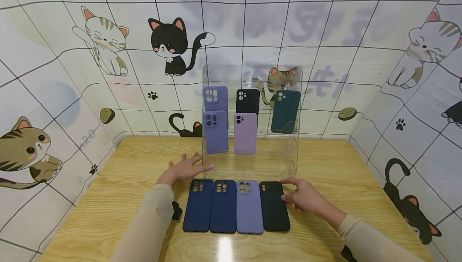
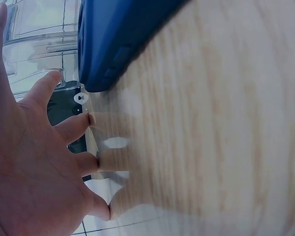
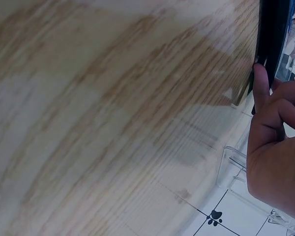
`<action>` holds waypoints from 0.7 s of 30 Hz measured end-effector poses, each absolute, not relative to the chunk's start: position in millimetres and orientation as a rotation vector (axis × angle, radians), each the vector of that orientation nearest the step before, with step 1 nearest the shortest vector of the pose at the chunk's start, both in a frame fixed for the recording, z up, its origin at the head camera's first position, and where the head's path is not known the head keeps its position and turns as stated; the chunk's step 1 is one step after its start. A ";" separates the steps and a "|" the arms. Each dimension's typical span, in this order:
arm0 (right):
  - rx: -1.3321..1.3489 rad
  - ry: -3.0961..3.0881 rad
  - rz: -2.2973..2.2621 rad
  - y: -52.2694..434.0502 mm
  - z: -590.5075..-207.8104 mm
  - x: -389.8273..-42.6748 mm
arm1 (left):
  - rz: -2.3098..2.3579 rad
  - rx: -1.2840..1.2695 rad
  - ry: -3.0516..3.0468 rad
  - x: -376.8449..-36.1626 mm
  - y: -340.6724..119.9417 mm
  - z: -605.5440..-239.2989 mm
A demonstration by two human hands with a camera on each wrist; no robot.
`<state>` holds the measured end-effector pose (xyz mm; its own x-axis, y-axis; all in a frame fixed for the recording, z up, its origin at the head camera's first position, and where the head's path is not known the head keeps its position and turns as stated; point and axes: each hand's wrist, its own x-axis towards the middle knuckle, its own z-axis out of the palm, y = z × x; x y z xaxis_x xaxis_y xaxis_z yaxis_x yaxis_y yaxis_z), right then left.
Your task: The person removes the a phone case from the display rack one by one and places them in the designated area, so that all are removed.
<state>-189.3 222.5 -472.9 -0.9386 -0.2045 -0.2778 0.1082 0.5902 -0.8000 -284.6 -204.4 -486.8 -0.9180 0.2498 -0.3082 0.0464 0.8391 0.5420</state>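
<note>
The black phone case lies flat near the desk's front edge, rightmost in a row of four. The right hand pinches its right edge with curled fingers. The left hand rests open, fingers straight, against the clear acrylic rack.

Seen from above, the head camera looks forward and down across the wooden table to the clear display stand near its far edge. Both wrist cameras sit very close to the tabletop, skimming its grain; the left shares a dark blue case, the right the black case.
</note>
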 end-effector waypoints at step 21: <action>-0.208 2.561 -1.228 214.7 -426.7 -206.3 | 0.782 0.227 2.641 -285.5 -205.5 -489.3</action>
